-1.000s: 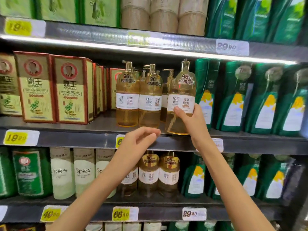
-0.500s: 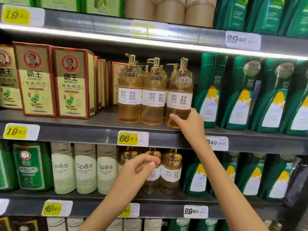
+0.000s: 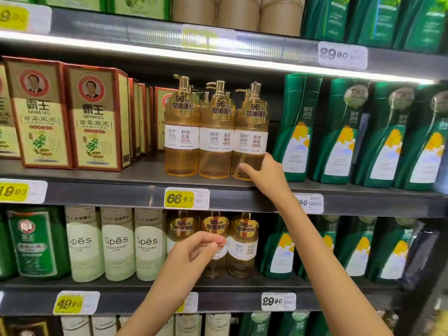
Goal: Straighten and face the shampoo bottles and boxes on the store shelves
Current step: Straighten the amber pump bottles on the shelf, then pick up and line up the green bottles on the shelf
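**Right hand on the rightmost amber bottle at the shelf lip**

Nearest, the left hand (image 3: 194, 253) is held before the lower shelf (image 3: 145, 303), fingers loosely curled toward the thumb, nothing held. Higher, the right hand (image 3: 265, 177) is wrapped round the base of the rightmost amber pump bottle (image 3: 251, 139), which is stood just behind the front edge of the middle shelf (image 3: 121, 196). A dark gap is left beside the green bottles (image 3: 339, 132). Three such amber bottles are counted in front, four green ones, and two boxes (image 3: 97, 117) set forward.
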